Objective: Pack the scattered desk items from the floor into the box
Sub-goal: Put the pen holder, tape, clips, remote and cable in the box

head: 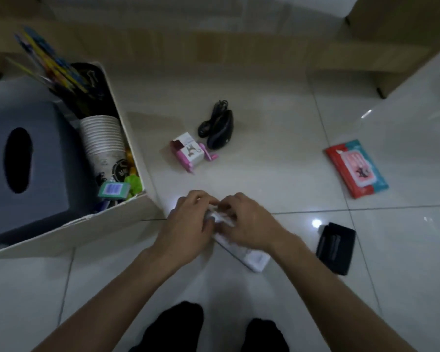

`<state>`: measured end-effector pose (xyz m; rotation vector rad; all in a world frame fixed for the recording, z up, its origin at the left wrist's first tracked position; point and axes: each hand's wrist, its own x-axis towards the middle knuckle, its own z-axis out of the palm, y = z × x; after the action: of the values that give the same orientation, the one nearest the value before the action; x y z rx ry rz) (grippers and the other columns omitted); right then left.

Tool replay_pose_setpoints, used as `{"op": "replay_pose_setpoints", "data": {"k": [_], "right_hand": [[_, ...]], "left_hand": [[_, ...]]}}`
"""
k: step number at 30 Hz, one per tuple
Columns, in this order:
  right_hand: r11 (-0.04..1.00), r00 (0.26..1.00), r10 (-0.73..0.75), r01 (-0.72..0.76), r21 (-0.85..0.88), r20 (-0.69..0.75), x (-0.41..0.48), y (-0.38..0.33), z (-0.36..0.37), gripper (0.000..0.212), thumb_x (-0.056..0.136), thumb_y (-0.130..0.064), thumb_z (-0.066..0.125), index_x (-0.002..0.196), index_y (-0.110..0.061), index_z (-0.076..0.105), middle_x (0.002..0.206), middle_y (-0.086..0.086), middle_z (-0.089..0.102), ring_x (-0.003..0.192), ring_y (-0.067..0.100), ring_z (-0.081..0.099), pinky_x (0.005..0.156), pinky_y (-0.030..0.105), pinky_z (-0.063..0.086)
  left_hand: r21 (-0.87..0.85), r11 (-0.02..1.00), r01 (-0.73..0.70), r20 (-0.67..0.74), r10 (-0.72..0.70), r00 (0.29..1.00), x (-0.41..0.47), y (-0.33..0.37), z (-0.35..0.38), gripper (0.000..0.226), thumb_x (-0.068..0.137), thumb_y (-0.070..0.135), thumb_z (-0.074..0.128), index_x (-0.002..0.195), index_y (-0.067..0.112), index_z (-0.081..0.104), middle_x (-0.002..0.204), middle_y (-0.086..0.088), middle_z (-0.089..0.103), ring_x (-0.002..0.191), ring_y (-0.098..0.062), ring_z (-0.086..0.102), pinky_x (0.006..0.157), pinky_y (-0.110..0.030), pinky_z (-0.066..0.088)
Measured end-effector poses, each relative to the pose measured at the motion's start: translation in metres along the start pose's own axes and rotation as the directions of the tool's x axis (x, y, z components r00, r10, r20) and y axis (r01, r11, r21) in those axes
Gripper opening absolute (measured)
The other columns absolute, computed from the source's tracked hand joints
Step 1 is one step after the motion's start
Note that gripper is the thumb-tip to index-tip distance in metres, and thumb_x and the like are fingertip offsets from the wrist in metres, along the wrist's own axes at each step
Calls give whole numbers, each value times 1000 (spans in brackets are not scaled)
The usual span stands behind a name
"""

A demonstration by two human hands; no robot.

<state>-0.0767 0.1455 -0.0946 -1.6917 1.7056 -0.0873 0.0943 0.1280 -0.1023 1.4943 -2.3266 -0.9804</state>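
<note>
I have both hands low over the tiled floor (277,153), just off the near right corner of the box (69,235). My left hand (188,224) and right hand (247,222) meet on a white power strip (249,257), fingers curled onto what looks like its white cord bundled at the far end; the blur keeps me from telling how firm either grip is. The strip's free end pokes out toward me beneath my right wrist.

Inside the box, a grey tissue holder (23,168) fills the left part, a stack of paper cups (104,143) lies along the right wall, a black pen pot of coloured pencils (69,82) sits at the far end, and a small teal packet (112,190) rests at the near right corner.

Still on the floor, beyond the box's right wall, a pink-and-white small carton (188,151) lies touching a black mouse with its coiled cable (217,128). Farther right of the box is a red and teal wet-wipe pack (356,168), and nearer me, right of my hands, a black flat case (337,247). Nothing lies between my hands and the box's opening. No print is sharp enough to read, only a cat figure on the carton and the wipes. My 2 dark feet (181,323) show at the bottom edge.
</note>
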Motion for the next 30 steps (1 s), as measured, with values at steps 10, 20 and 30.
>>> {"op": "replay_pose_setpoints", "data": {"k": [10,20,30], "right_hand": [[956,906,279,-230,181,-319,-45,22,62,49,83,-56,52,119,-23,45,111,-1,52,95,20,58,71,29,43],[589,922,363,-116,800,-133,-34,-13,-17,39,80,-47,74,109,-25,58,99,-7,68,73,-4,67,54,11,49],[753,976,-137,213,622,-168,65,-192,-78,51,77,-36,84,116,-25,54,103,-7,72,86,10,73,71,32,61]], "left_hand": [[-271,962,-35,-87,12,996,-11,22,48,48,92,5,61,135,22,52,153,3,38,130,4,37,103,-7,29],[-509,854,-111,-400,-120,908,-18,52,-13,33,95,22,54,124,35,57,125,22,62,96,-5,66,74,-11,49],[27,979,201,-670,-132,731,-62,-29,-117,21,90,8,61,109,13,68,101,-2,68,90,-27,60,77,-44,49]]}}
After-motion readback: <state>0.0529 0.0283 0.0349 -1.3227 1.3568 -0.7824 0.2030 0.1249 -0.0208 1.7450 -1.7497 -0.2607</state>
